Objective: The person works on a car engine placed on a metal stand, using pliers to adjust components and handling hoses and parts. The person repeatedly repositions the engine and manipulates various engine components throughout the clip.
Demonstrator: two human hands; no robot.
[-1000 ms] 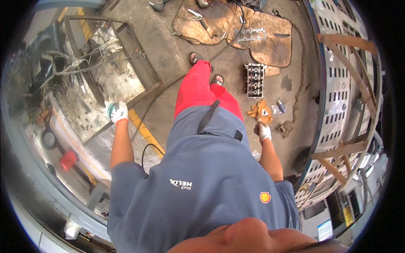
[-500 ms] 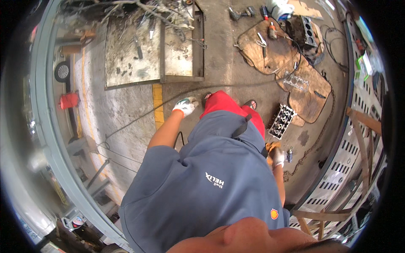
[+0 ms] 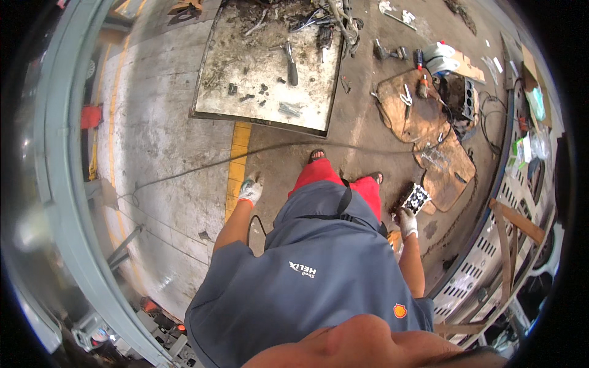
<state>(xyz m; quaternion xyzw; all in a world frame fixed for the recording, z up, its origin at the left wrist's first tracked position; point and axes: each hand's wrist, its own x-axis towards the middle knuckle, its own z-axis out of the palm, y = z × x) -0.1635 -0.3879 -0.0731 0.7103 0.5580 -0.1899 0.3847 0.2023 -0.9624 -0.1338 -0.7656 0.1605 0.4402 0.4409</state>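
My left hand point(image 3: 250, 191), in a white work glove with darkened fingertips, hangs out to my left beside a yellow floor stripe point(image 3: 238, 161). Its fingers are loosely bent and slightly apart, with nothing visible in them. On my right, my gloved right hand point(image 3: 408, 222) overlaps the near edge of an engine cylinder head point(image 3: 417, 199) on the floor. Those fingers point downward and hold nothing that I can see; whether they touch the head cannot be told. An orange-brown item point(image 3: 393, 238) shows partly beneath that hand, mostly hidden by my shirt.
Ahead stands a stained metal table point(image 3: 215, 98) with a black-handled tool point(image 3: 292, 70) and small dark parts. Oily cardboard point(image 3: 396, 119) lies ahead right, near an engine block point(image 3: 469, 101) and a cordless tool point(image 3: 391, 51). A dark hose point(image 3: 270, 148) crosses the floor before my feet.
My view has shifted, and the table now appears nearer its middle. My left hand has dropped back toward my side. My right hand has moved from beside the spray can to over the cylinder head's edge.
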